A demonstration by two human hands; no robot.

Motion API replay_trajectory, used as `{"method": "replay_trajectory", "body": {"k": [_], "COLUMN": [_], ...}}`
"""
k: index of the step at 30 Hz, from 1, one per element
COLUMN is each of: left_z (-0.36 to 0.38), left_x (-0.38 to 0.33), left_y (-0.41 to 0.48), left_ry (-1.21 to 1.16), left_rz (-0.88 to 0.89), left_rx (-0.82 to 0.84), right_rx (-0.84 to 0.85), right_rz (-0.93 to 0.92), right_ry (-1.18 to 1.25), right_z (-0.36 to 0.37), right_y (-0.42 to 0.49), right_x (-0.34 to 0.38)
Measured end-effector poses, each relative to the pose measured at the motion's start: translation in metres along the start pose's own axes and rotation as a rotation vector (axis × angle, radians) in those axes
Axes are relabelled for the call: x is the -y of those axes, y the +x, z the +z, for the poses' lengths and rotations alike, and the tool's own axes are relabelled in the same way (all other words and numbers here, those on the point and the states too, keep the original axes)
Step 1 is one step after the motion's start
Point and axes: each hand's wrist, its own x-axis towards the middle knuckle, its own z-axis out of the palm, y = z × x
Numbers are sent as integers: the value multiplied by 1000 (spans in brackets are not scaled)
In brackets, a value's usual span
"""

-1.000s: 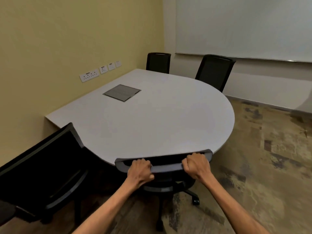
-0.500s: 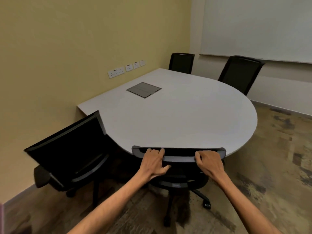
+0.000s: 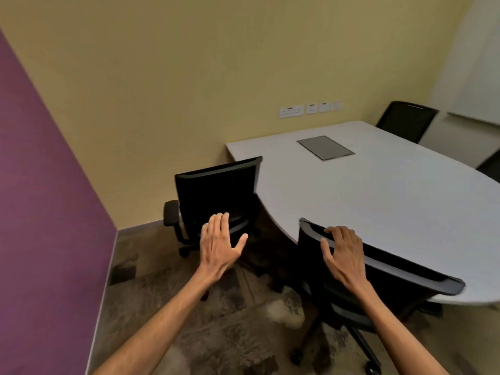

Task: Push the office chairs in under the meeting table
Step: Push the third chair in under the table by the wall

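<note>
black mesh office chair [image 3: 384, 269] sits at the near curved edge of the meeting table [image 3: 378, 201], backrest top against the table rim, seat tucked below. right hand [image 3: 345, 255] rests on the left end of that backrest, fingers loosely curled over the top bar, not clenched. left hand [image 3: 220, 246] spread flat in the air, grasping nothing. second chair [image 3: 216, 196] stands at the table's left edge near the corner, angled, seat not under. third chair [image 3: 405, 120] at the far edge.

No legible text, seemingly.
</note>
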Motion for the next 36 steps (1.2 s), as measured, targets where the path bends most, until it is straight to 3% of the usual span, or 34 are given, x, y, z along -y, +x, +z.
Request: {"method": "replay_trajectory", "body": {"k": [10,17,24,30,36], "left_z": [-16,-16,1,33,78], "left_x": [123,193,217,209,214], "left_y": [55,123,181,227,279], "left_ry": [-23,-10,-18,-91,-117], "left_rz": [-239,-271,-215,-116,-24], "left_rx": [-64,-104,-98,22,440], "right_rx": [72,18,52,111,257], "right_rz": [-208,-123,-114,-118,-214], "right_ry": [89,195,172,145,42], "right_z": [104,160,189,217,255], "right_y": [112,188,238,273,323], "right_x": [121,183,195,195,180]}}
